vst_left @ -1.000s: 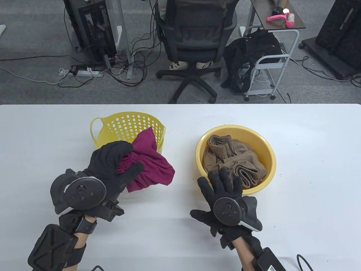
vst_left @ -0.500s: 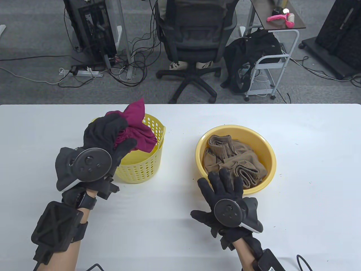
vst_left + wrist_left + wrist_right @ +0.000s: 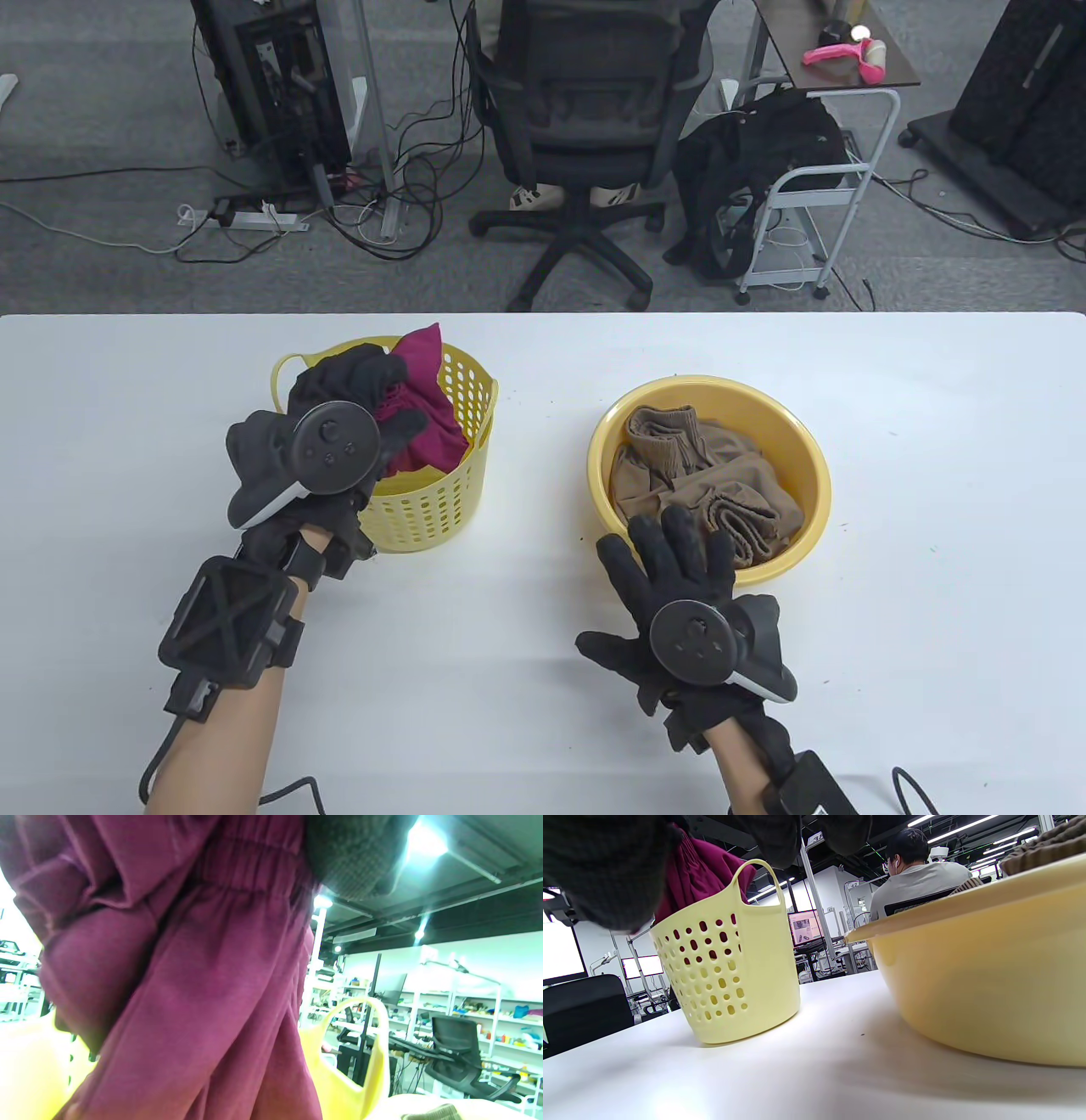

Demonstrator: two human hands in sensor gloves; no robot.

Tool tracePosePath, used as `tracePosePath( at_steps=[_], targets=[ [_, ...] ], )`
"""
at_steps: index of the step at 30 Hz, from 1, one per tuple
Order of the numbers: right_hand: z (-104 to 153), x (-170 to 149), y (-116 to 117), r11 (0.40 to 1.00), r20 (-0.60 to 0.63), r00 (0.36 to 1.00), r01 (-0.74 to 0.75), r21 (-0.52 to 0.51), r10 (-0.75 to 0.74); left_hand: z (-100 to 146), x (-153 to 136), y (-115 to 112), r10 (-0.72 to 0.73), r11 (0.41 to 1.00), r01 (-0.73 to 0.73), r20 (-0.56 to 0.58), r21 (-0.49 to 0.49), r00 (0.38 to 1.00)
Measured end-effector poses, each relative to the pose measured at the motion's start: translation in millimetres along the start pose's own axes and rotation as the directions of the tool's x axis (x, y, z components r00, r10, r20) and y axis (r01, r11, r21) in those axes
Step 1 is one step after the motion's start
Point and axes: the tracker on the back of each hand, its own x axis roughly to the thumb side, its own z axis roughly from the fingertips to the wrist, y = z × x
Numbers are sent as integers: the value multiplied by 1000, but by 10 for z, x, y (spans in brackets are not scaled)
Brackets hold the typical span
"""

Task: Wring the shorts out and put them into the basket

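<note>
White desk [image 3: 933, 526] carries everything; largest item on it is the yellow basin [image 3: 797, 441] at right, w/ brown shorts [image 3: 704, 484] bunched inside. Left of it, well apart, stands the perforated yellow basket [image 3: 441, 501], handle at its far-left rim. Maroon shorts [image 3: 420, 399] are partly down in the basket, one peak of cloth poking above the far rim. Left hand [image 3: 348, 399] is over the basket opening, fingers [image 3: 403, 429] curled around the maroon cloth at the gathered waistband, per the left wrist view — gripping, not released. Right hand [image 3: 679, 586] lies flat on the desk, near side of the basin, fingers spread straight & holding nothing, tips at the basin's near rim. Handling, as a guess: shorts are soft, limp, prob. damp so a bit heavier & clingy vs dry cloth; nothing fragile. They'll sag & drape over a rim if let go too high. Best hold is the thick elastic waistband, bunched, as now; for the brown pair, take the ribbed waistband at the far side of the pile.
</note>
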Motion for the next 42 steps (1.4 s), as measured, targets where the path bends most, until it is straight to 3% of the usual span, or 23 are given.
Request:
tracePosePath(
  at_steps=[10,25,36,42],
  targets=[
    [5,-11,-20,1000,1,1000,5,-6,-5,-140,-94,-256,-20,994,16,-36,-112,999],
    [15,-11,-35,1000,9,1000,9,-8,-9,-109,-84,-329,-11,992,8,-25,-129,1000],
    [23,-1,-33,1000,9,1000,15,-1,-15,169,-9,-337,-14,983,25,64,-180,998],
    [20,8,-31,1000,8,1000,12,8,-12,452,216,-344,-74,981,99,148,-165,986]
  ],
)
